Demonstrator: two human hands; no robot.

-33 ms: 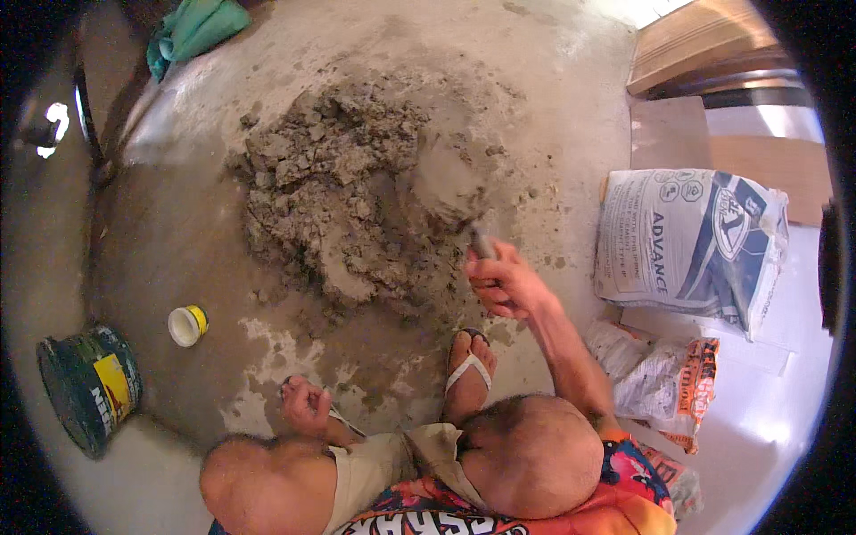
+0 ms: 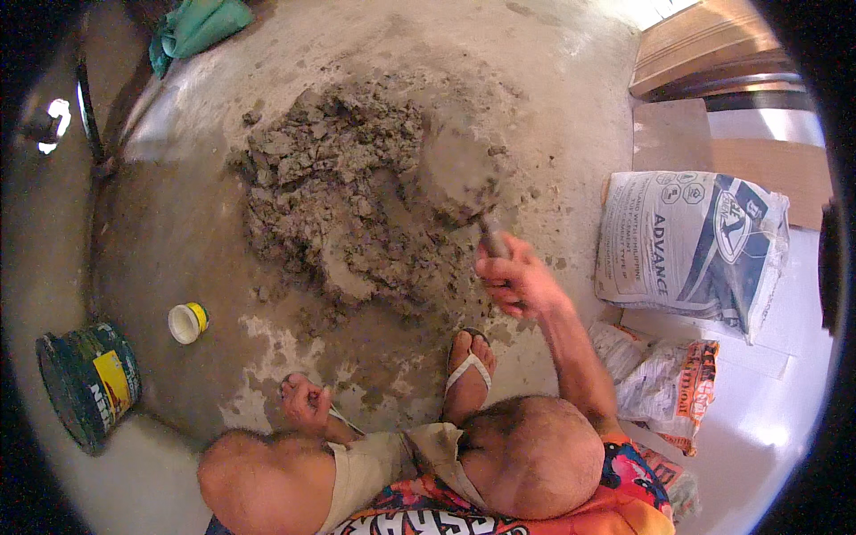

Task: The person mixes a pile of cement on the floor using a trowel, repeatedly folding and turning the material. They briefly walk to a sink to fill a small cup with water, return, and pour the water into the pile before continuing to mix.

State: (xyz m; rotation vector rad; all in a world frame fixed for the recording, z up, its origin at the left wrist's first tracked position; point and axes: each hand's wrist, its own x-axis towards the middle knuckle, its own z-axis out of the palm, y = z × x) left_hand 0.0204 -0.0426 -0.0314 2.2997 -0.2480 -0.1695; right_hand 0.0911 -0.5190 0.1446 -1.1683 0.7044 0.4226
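Note:
My right hand [image 2: 519, 278] is wrapped round the handle of a trowel [image 2: 493, 237]. Its rounded blade, grey with mortar and slightly blurred, lies at the right side of a heap of wet mortar [image 2: 312, 196] on the floor. The heap is lumpy, with a hollow and a smoothed patch near its front. Beside my left foot, my left hand [image 2: 306, 406] hangs low with its fingers curled in; nothing shows in it.
A dark green bucket [image 2: 89, 388] and a small white-and-yellow tub [image 2: 187, 323] stand on the left. At right are a cement bag [image 2: 691, 250], a crumpled orange-and-white bag [image 2: 664, 383] and wooden boards [image 2: 704, 45]. Green cloth [image 2: 201, 31] lies at the far left. My slippered right foot [image 2: 470, 370] is near the heap.
My right hand and the trowel have shifted slightly to the right, and the blade sits a little further right on the heap's edge. My left hand stays in place.

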